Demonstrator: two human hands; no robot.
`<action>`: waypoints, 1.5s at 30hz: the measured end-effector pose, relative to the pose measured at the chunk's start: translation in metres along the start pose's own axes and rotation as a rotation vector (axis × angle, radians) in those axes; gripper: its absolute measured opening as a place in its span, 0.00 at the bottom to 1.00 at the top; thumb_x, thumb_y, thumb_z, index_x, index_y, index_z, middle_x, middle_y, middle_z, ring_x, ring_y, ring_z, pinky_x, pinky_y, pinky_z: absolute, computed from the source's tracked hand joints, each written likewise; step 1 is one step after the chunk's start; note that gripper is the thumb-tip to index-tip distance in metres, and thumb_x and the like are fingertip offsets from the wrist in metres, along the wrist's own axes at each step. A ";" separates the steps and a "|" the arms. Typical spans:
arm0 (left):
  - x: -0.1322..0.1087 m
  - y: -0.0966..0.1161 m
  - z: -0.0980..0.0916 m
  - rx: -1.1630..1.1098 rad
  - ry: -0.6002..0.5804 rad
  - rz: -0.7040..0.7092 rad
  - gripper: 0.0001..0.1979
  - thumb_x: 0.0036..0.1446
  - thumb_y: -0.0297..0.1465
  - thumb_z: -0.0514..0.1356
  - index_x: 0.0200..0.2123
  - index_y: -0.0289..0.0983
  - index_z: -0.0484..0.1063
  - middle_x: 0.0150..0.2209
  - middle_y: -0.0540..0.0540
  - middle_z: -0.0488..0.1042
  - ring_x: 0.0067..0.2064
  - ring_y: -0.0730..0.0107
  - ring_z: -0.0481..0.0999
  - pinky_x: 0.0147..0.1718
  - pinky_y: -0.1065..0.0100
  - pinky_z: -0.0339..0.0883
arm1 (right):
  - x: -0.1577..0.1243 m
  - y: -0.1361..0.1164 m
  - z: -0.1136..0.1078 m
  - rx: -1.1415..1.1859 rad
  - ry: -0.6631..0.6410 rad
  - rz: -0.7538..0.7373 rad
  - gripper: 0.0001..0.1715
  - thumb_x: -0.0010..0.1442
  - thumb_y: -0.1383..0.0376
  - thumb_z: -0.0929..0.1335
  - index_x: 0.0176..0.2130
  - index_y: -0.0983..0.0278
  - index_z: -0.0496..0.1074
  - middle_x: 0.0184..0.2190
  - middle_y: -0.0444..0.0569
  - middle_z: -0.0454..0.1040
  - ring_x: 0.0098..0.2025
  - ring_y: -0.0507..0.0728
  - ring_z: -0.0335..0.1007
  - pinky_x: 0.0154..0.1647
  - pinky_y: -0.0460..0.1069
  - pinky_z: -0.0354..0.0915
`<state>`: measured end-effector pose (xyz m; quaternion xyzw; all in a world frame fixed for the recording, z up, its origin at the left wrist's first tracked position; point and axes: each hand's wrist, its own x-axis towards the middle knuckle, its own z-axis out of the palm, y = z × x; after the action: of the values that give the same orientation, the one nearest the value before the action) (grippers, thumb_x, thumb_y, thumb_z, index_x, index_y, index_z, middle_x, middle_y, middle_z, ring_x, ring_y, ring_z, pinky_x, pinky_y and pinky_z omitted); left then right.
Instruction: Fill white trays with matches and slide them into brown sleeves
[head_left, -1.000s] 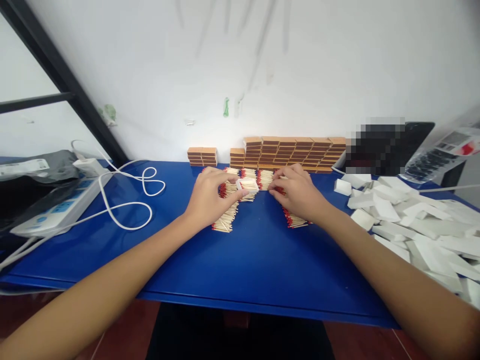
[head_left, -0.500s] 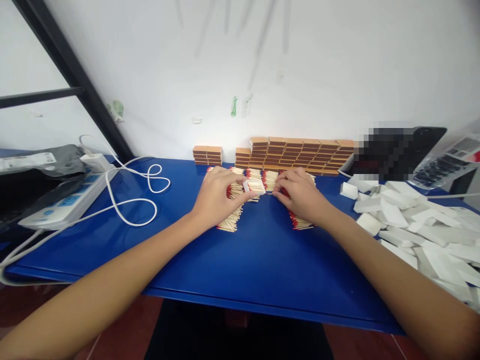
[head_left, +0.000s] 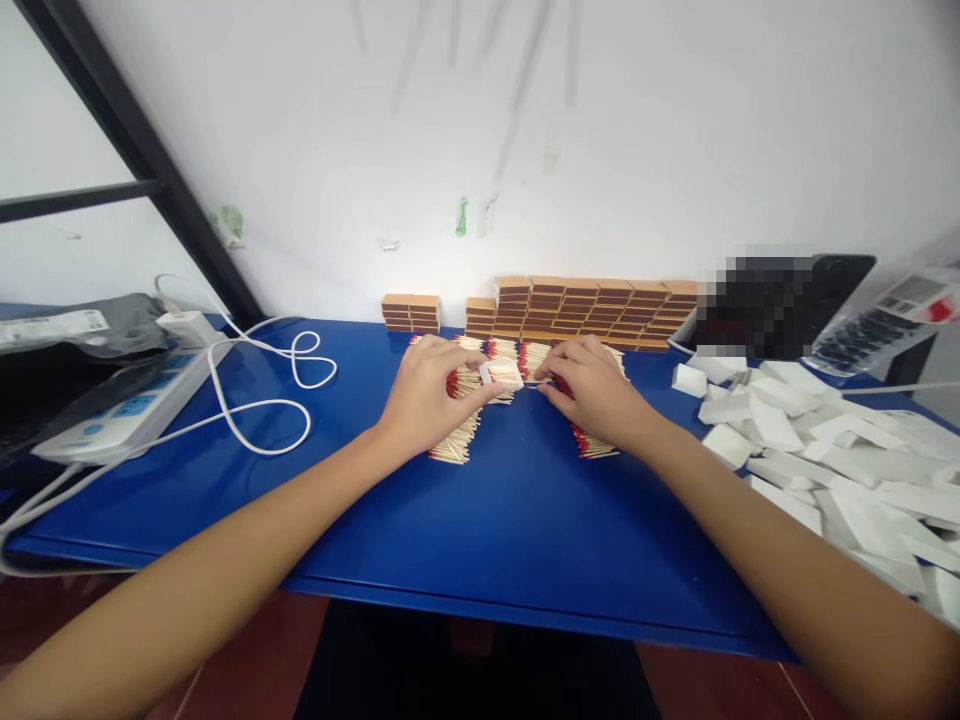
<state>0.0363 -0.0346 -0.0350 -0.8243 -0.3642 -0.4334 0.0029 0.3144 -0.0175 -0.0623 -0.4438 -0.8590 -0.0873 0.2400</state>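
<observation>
My left hand is closed on a small white matchbox tray, gripped between thumb and fingers, with pale matchsticks lying in it. To the right, my right hand has its thumb and fingers drawn together at the match piles, and a matchstick pokes out at its fingertips. Red-tipped matches lie bundled on the blue table: a pile beneath my left hand, another pile under my right, and more matches between them. My hands partly hide these piles.
Brown matchboxes are stacked along the wall, with a smaller stack to their left. White trays form a heap at right, near a plastic bottle. A white cable and power strip lie left.
My right hand's fingertips have come slightly nearer the tray, with a matchstick showing at them. My left hand keeps its hold on the tray. The whole view has shifted slightly.
</observation>
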 end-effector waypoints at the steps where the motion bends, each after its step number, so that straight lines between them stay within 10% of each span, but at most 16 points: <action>1: 0.000 0.000 0.000 0.000 0.000 0.001 0.18 0.58 0.45 0.74 0.43 0.39 0.83 0.39 0.45 0.84 0.44 0.57 0.78 0.47 0.56 0.71 | 0.000 0.000 0.000 0.007 -0.004 -0.002 0.06 0.68 0.65 0.69 0.42 0.62 0.78 0.46 0.59 0.77 0.51 0.68 0.64 0.54 0.64 0.65; 45: 0.000 -0.001 -0.003 0.005 -0.056 -0.034 0.16 0.59 0.45 0.73 0.44 0.41 0.83 0.40 0.46 0.84 0.44 0.57 0.78 0.47 0.56 0.70 | 0.003 0.005 -0.002 0.054 -0.079 0.010 0.11 0.68 0.61 0.68 0.33 0.59 0.75 0.39 0.56 0.77 0.47 0.66 0.66 0.49 0.62 0.63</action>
<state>0.0338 -0.0352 -0.0332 -0.8299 -0.3790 -0.4092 -0.0124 0.3177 -0.0132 -0.0593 -0.4447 -0.8675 -0.0450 0.2181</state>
